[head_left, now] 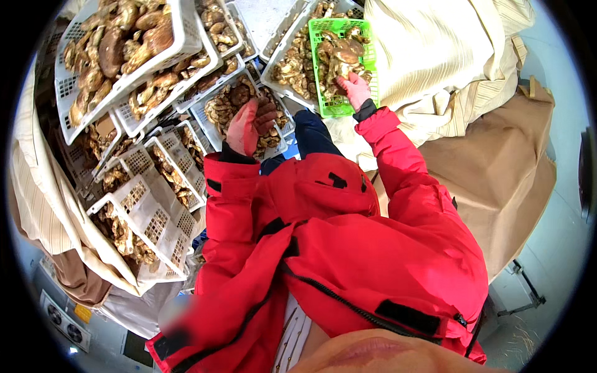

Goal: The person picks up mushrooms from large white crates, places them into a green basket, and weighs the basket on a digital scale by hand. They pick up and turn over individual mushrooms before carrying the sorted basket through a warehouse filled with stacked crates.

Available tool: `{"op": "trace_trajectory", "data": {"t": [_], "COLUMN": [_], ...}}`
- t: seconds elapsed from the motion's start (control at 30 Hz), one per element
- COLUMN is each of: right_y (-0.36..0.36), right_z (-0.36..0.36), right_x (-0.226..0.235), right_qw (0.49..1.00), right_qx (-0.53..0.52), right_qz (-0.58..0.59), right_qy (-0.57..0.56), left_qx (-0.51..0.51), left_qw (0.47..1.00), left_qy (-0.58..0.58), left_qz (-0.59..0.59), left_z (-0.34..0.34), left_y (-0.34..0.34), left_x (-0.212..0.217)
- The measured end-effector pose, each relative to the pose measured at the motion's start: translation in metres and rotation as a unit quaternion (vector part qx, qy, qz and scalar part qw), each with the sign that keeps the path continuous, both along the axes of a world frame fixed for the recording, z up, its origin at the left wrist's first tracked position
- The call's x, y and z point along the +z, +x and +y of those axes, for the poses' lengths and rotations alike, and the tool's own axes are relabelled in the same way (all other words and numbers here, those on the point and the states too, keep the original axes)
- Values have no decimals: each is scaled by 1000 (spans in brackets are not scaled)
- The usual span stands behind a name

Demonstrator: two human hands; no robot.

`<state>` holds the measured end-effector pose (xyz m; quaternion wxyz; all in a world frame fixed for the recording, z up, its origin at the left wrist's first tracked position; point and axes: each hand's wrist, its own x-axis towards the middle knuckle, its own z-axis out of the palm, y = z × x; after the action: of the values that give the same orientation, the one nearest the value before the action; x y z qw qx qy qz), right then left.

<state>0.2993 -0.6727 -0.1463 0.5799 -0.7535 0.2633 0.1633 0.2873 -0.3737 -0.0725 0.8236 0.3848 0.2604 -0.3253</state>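
My left hand [247, 125] reaches out of a red jacket sleeve into a white slotted crate [210, 126] of brown mushrooms [231, 101], fingers curled around one dark mushroom. In a green plastic basket [323, 37] lying on another white crate, my right hand [355, 89] presses against a large pale mushroom [341, 62] at the basket's near end. The basket holds several mushrooms.
Several more white crates [152, 214] full of mushrooms are stacked and tilted on the left and at the top [124, 43]. Cream striped cloth [435, 50] and a brown cover [497, 168] lie on the right. My red jacket fills the lower middle.
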Motion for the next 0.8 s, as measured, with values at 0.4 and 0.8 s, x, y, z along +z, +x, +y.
{"op": "trace_trajectory", "data": {"t": [0.4, 0.8], "right_y": [87, 81], "right_z": [-79, -68], "right_x": [-60, -34], "right_qw": [918, 905], "right_qx": [155, 238], "right_qz": [28, -52], "right_qy": [-364, -348], "left_qx": [7, 45], "left_qw": [998, 996], "left_qy": [-27, 81], "left_qz": [57, 16], "left_z": [-11, -1], "left_y": [-25, -55], "left_x": [-32, -19]}}
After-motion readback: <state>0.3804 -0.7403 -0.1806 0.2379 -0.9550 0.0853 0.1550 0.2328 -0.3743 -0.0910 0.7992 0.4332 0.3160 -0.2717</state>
